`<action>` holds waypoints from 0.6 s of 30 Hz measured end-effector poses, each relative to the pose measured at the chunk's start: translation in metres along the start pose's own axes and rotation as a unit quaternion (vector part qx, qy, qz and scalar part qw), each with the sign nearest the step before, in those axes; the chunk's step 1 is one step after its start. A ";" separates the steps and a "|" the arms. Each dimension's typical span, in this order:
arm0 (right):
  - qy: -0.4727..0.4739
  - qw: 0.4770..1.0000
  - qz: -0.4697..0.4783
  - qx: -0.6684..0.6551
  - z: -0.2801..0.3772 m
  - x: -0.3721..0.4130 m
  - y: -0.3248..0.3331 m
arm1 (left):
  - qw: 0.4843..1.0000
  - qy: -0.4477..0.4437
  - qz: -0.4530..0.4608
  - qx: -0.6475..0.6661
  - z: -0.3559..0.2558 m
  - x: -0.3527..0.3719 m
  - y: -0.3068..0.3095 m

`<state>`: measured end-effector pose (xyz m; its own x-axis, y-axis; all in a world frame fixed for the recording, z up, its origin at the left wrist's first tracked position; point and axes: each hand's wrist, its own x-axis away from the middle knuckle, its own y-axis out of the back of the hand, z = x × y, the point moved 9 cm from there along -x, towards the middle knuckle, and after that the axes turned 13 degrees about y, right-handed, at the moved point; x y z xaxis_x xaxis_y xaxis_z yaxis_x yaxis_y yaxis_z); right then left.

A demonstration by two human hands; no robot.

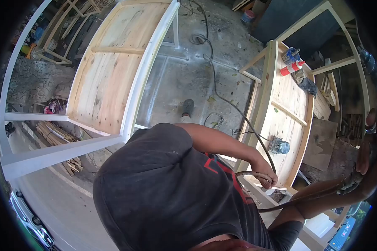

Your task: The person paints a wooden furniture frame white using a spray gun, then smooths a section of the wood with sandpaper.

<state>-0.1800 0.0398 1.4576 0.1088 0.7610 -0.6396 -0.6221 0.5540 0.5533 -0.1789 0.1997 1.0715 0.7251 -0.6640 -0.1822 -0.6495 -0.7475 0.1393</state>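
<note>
A dark hose (214, 74) passes through the left hand (267, 175), whose fingers are curled in and pressed round it; a thick bend of it shows beside the wrist. From there it runs under the right forearm's side of the view to a wrapped section (351, 183) near the right hand (363, 158). That hand sits at the dark, warped rim, so I cannot tell whether its fingers are spread or closed, nor what they hold.

Beyond the left hand, a jar (279, 145) stands on the wooden bench (290, 113); its contents are hard to make out. Further along lie a red bottle (292, 68) with a white label, a blue tub (289, 55) and a dark cloth (306, 82); the tub's contents are unclear. The person's dark shirt (167, 188) hides much of the lower middle and part of a white-edged wooden panel (109, 79). On the floor (178, 79), the hose loops past a shoe (188, 107). At the top, a bucket (248, 16) is too small to see into.
</note>
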 end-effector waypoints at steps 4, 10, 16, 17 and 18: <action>0.013 0.999 0.017 -0.042 0.054 0.045 -0.002 | 0.986 0.031 -0.138 -0.083 0.006 0.011 -0.052; -0.021 0.995 0.004 -0.099 0.149 0.165 -0.029 | 0.717 0.464 -0.185 -0.486 0.273 0.156 -0.158; -0.158 0.979 -0.029 -0.122 0.207 0.331 -0.106 | 0.727 0.657 -0.087 -0.178 0.282 0.337 -0.424; -0.179 0.970 -0.005 -0.163 0.219 0.357 -0.125 | 0.752 0.649 -0.050 -0.104 0.285 0.352 -0.481; -0.221 0.956 0.011 -0.190 0.222 0.390 -0.143 | 0.772 0.635 -0.016 -0.032 0.288 0.363 -0.534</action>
<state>0.1236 0.3321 1.2478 0.3568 0.8862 -0.2957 -0.8563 0.4367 0.2758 0.3650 0.3630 0.6512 0.4071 -0.0964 0.9083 -0.6437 -0.7358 0.2104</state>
